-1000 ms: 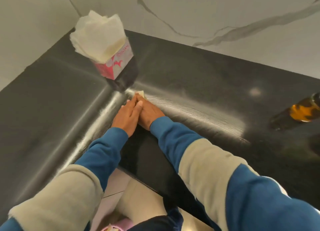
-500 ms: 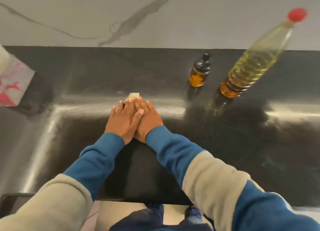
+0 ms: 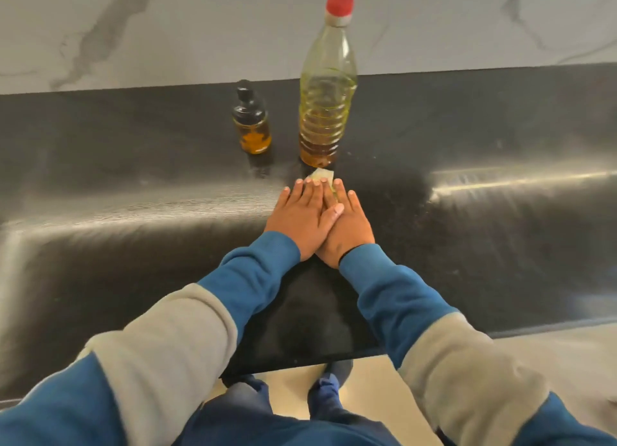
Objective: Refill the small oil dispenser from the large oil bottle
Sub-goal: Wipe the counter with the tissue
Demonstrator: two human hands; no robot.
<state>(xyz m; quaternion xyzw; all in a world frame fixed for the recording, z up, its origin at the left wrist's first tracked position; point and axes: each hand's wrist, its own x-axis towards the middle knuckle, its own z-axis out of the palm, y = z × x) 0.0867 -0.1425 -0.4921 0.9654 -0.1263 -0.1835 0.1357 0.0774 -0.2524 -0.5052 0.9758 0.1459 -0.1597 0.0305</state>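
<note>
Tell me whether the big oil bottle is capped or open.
Capped: the big oil bottle stands upright with its red cap on.

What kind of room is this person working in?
Most likely a home kitchen. A dark polished countertop runs along a marble-look wall, and on it stand a large oil bottle with a red cap and a small oil dispenser.
</note>
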